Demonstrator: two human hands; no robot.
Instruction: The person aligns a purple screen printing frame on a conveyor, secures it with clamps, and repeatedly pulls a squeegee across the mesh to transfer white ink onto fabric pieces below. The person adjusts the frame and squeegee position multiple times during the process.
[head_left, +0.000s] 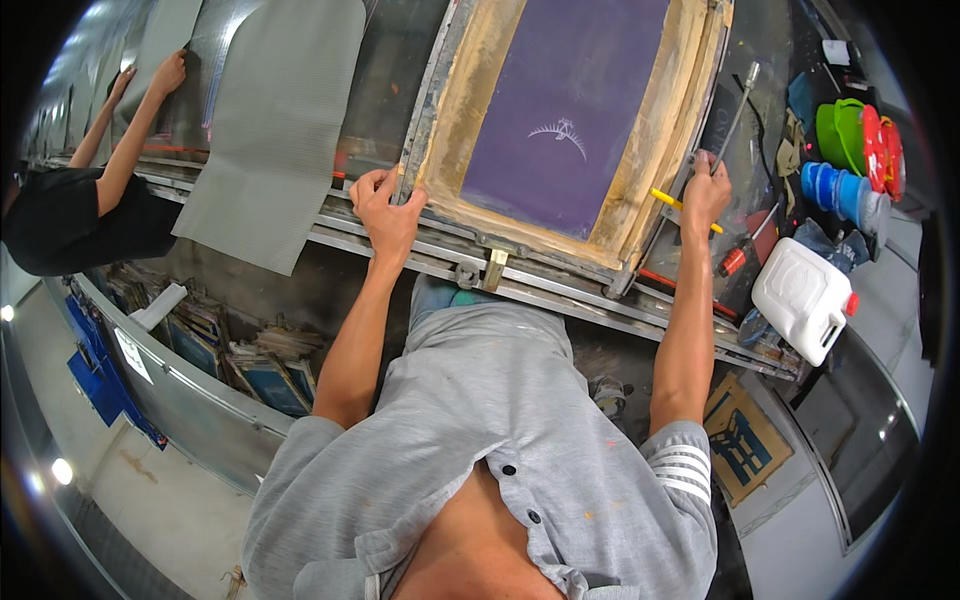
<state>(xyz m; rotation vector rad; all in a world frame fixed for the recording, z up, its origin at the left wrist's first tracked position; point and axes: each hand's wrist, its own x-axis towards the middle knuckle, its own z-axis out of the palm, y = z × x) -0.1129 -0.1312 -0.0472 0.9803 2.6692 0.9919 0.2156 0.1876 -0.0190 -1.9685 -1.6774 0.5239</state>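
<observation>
A screen-printing frame (625, 230) with a purple mesh (575, 95) and a pale curved emblem lies in front of me. My left hand (388, 215) is closed at the frame's near left corner, thumb and fingers on its edge. Beside the frame's right side, my right hand (706, 195) is closed around what looks like a T-handle wrench (740, 105). Its metal shaft points up and away. Yellow bar ends show on both sides of the wrist, and the middle is hidden by my hand. A metal clamp bracket (495, 268) sits at the frame's near edge.
Grey ribbed sheets (285, 120) lie on the table at left, where a co-worker's hand (170, 75) holds one. At right are a white jug (803, 298), a red-handled screwdriver (735, 262), blue tape rolls (838, 192) and a green container (840, 135). A metal rail (575, 308) edges the table.
</observation>
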